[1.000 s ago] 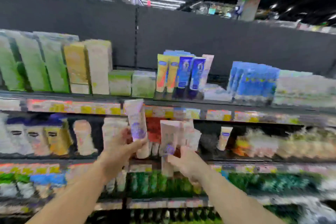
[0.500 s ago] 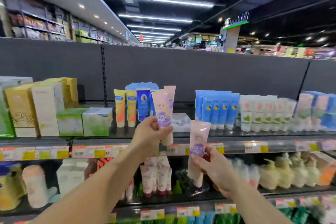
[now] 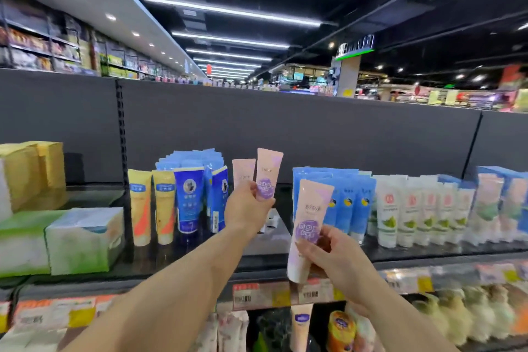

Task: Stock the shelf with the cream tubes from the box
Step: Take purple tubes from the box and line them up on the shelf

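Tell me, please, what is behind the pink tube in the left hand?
Behind the tube in the left hand stands a second pink tube, then the dark shelf back panel. The hand hides its lower half.

Little is legible. Pink tube in right hand [image 3: 341, 261]: pink tube [image 3: 310, 220] carries a line of Chinese chars above a purple patch w/ white chars, too blurred to read. Pink tube in left hand [image 3: 248, 208], raised tube [image 3: 268, 173]: small script near top + purple patch, unreadable. Shelf-edge price tags [image 3: 254, 296] show barcodes, digits illegible. Green-lit store sign [image 3: 355, 44] unreadable
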Available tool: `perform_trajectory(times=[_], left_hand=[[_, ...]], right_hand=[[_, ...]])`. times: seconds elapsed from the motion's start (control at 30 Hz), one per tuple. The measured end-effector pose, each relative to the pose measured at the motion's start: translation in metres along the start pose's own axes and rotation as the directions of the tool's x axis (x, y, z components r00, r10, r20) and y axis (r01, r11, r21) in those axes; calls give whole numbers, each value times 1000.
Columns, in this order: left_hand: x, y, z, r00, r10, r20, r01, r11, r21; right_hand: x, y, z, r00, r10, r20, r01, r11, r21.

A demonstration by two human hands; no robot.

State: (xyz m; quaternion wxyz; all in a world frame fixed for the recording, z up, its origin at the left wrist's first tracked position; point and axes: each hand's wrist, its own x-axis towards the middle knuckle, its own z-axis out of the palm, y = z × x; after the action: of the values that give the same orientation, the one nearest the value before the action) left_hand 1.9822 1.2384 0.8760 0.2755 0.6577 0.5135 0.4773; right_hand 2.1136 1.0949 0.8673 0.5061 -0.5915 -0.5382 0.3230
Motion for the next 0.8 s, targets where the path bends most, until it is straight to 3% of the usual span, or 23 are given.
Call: perform_trajectory(times=[0.33,0.8], left_hand=[[4,2,19,997,-62,-42,65,996,69],[7,11,49,988,-38,-152,70,975,212]], right_hand=[[28,4,-4,991,-12,136,23,997,-73],[32,15,-34,962,-1,272,5,1000,-13]])
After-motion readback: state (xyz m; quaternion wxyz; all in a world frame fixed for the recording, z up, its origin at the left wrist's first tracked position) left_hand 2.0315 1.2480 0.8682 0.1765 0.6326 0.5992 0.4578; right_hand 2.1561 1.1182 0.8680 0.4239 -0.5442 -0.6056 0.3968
